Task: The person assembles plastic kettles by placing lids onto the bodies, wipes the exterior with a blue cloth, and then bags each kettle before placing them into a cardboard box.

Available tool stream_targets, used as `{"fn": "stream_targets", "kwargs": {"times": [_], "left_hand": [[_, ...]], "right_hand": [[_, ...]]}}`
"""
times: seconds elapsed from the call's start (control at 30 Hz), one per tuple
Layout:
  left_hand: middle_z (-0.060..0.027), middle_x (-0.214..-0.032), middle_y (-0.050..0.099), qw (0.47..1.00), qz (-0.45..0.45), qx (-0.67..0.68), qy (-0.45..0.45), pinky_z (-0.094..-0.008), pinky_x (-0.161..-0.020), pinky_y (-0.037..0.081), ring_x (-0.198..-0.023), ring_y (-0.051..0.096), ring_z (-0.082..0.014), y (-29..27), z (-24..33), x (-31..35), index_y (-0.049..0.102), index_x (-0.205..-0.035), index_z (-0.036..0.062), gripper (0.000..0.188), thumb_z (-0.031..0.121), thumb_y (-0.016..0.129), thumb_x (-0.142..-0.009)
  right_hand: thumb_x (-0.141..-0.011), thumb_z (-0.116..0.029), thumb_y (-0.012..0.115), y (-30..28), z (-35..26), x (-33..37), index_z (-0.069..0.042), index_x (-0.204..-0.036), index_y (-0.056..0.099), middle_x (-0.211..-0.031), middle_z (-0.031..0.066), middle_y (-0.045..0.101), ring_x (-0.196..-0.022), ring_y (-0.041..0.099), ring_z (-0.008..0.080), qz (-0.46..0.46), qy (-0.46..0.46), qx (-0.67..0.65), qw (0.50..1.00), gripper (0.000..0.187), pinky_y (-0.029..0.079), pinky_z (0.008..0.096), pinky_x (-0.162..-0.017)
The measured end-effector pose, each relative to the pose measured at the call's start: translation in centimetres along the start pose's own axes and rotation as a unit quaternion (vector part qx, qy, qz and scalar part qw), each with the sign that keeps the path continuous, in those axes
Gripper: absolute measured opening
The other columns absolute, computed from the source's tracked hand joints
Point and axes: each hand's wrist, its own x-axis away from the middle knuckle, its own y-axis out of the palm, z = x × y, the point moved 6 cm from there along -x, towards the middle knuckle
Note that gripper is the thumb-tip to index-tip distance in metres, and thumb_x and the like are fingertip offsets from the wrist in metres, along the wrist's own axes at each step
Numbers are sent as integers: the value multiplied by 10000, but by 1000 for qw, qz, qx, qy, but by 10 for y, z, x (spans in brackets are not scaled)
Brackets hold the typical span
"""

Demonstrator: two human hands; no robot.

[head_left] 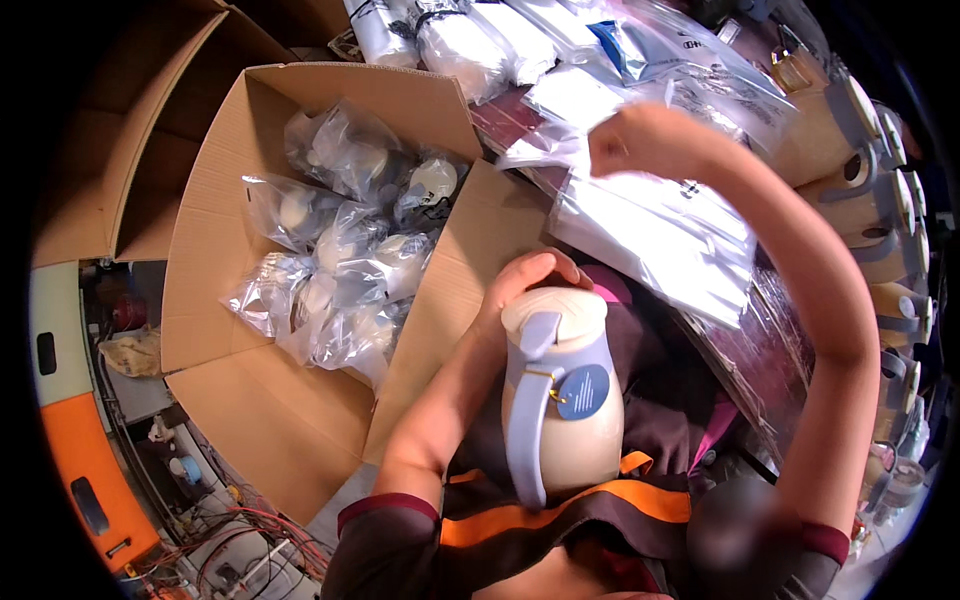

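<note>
A cream thermos jug (570,430) with a grey-blue handle and spout stands upright close against my body. A round blue hang tag (583,391) dangles on a yellow cord beside its handle. My left hand (525,278) curls round the far side of the jug just behind the lid, its fingertips partly hidden. Out to the far right, my right hand (640,142) is closed on the edge of a clear plastic bag (545,148). Beneath that hand lies a stack of flat plastic bags (665,240) on the table.
An open cardboard box (270,400) at the left holds several bagged jugs (350,255). Another carton (150,190) stands beyond it. Rolls of wrapped plastic (465,50) lie along the back. More cream jugs (835,135) line the right side. An orange panel (95,480) is at the far left.
</note>
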Motion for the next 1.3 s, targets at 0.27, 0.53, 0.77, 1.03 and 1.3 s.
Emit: {"fn": "stream_targets", "kwargs": {"times": [0.27,0.53,0.77,1.03,1.3], "left_hand": [[-131,-1039,622,817,81,-500,276,-331,-764,501,-863,623,-221,53,8,-53,546,-1064,16,355,158,721,-789],[0,-735,553,989,63,90,98,-234,-539,422,-597,511,-95,7,-25,-121,536,-936,96,65,156,509,-935],[92,-671,463,931,-25,-356,-83,-174,-445,279,-519,359,8,-34,6,-33,561,-912,91,128,211,606,-905],[-109,-920,685,754,-309,-535,-225,-309,-756,473,-853,632,-221,65,-27,110,689,-905,19,173,162,704,-807],[-75,-1150,583,961,-1,-243,-134,-277,-890,450,-1029,573,-154,58,-37,108,408,-1315,-9,538,144,649,-858]], "right_hand": [[-801,-224,726,90,54,91,-108,-816,585,-735,-39,556,-645,449,46,177,107,-655,726,183,329,202,-576],[-929,-297,565,153,76,111,-141,-777,585,-689,-44,562,-691,531,72,336,-57,-909,239,218,445,246,-678],[-912,-259,585,191,34,200,-52,-1024,575,-825,-2,594,-730,558,82,239,190,-857,416,236,468,248,-681],[-854,-92,640,206,-89,282,-9,-914,670,-863,69,631,-821,584,159,-86,-62,-644,758,106,447,279,-749],[-830,-207,598,246,-168,268,-76,-913,657,-796,127,637,-738,619,254,-285,-138,-445,838,166,451,343,-662]]}}
